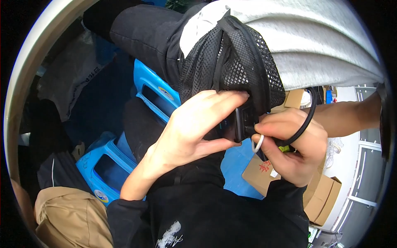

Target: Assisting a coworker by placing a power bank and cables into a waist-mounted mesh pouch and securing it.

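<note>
Boxy, flat-sided black device (pixel 247 120), grip of left hand (pixel 188 124) clasping it, grip of right hand (pixel 308 152) holding black cable (pixel 313 107)

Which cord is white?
The short white cord at the fingertips of the right hand; the other, a black cord, makes a bigger curve across that hand.

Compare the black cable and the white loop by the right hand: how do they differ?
Thickness: the black cable is thicker, while the white loop is thin.
Colour: the black cable is dark; the white loop is pale.
Shape: the black cable sweeps in a long, wide arc, whereas the white loop makes a small, tight bend near the fingertips.
Shared: both are curved and lie at the right hand.
</note>
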